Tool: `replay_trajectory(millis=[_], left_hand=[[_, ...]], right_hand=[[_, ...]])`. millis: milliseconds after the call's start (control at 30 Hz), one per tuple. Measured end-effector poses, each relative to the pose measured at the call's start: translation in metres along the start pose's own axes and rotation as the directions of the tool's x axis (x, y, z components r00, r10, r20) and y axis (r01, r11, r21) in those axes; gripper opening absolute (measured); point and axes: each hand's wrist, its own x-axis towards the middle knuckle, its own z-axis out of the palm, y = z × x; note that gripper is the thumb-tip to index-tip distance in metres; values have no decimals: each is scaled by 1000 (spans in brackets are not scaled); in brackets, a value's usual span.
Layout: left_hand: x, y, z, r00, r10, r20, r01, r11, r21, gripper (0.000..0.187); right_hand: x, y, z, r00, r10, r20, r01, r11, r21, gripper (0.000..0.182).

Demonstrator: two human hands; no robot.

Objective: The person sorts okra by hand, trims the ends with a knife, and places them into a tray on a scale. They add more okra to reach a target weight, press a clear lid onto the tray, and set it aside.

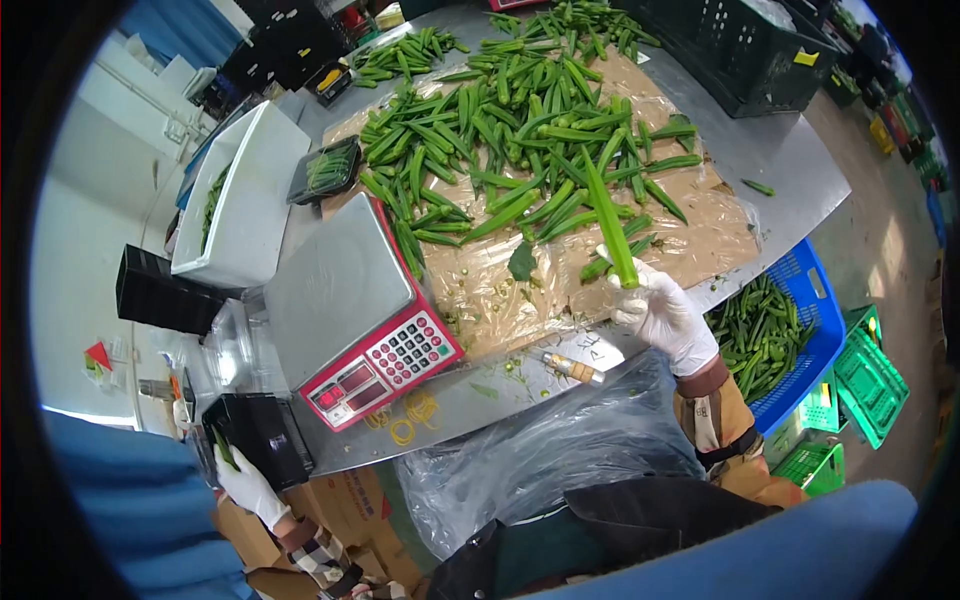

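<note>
Gripping a long okra pod [606,225] by its lower end, the gloved right hand [662,310] has its thumb and fingers closed; the pod points up and away, in front of the pile [480,125] on the table [785,175]. Well apart, at the table's left corner, the gloved left hand [250,484] pinches a second pod [224,449] beside a black tray [262,432]. Between the hands sits a red scale [340,290]. To the right of the table, a blue crate [818,360] holds more okra.
</note>
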Motion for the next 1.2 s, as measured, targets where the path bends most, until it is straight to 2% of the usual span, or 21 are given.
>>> replay_trajectory(millis=[33,133,167,267,300,367,400,467,500,600,667,700,767,800,867,933,1000,1067,1100,1133,1200], left_hand=[[-6,-42,25,999,34,-25,-36,994,-106,35],[-16,-36,18,966,-219,138,237,962,-131,33],[-18,-43,24,975,-205,84,217,958,-187,30],[-13,-61,29,977,-163,134,201,912,-358,27],[-8,-60,24,971,-157,178,213,906,-366,25],[1,-58,12,946,-171,274,245,933,-264,25],[4,-53,6,930,-180,321,256,943,-212,25],[7,-62,11,930,-187,317,265,938,-225,25],[9,-67,13,930,-190,315,270,935,-231,25],[9,-76,22,973,-184,139,208,962,-179,27],[12,-41,4,975,-213,-64,216,975,46,27],[13,-18,-8,964,-207,-164,233,960,157,27],[23,22,-23,948,-81,-307,87,996,8,25],[26,43,-30,924,-33,-381,12,998,-57,25],[27,86,-40,897,84,-434,-165,974,-153,18],[30,159,-26,913,256,-319,-347,897,-274,16],[26,182,7,903,386,-189,-430,811,-396,21],[24,189,39,783,612,-108,-599,696,-397,27],[20,196,42,753,658,11,-606,699,-379,28],[14,202,39,778,629,16,-582,729,-359,29],[8,206,35,809,577,-112,-570,726,-386,32]], right_hand=[[2,2,-6,999,12,40,-14,999,34,48],[4,5,-12,996,27,89,-36,994,100,46],[4,5,-12,995,32,94,-43,993,114,46],[7,5,-14,991,30,128,-54,981,186,45],[7,6,-14,992,14,124,-33,988,152,46],[7,7,-14,993,-23,119,12,996,88,48],[6,7,-11,994,-69,80,70,998,-10,49],[3,8,-1,985,-171,16,171,963,-209,51],[2,8,1,982,-188,9,185,953,-241,52],[1,6,8,973,-231,-15,214,923,-321,55],[-2,4,12,969,-245,-43,214,911,-353,55],[-3,2,11,964,-267,13,258,919,-299,56],[-4,-5,2,943,-310,120,328,926,-185,57],[-5,-9,-9,886,-348,307,354,934,39,59],[-8,-11,-21,809,-448,380,401,894,201,56],[-22,-29,-22,702,-490,517,427,870,245,53],[-25,-38,-28,809,-453,374,461,884,72,54],[-16,-50,-48,886,-411,216,439,892,-105,57],[-12,-53,-45,893,-447,56,438,832,-341,52],[-11,-53,-44,853,-518,-62,376,693,-615,37],[0,-55,-62,788,-606,-105,139,342,-929,29]])
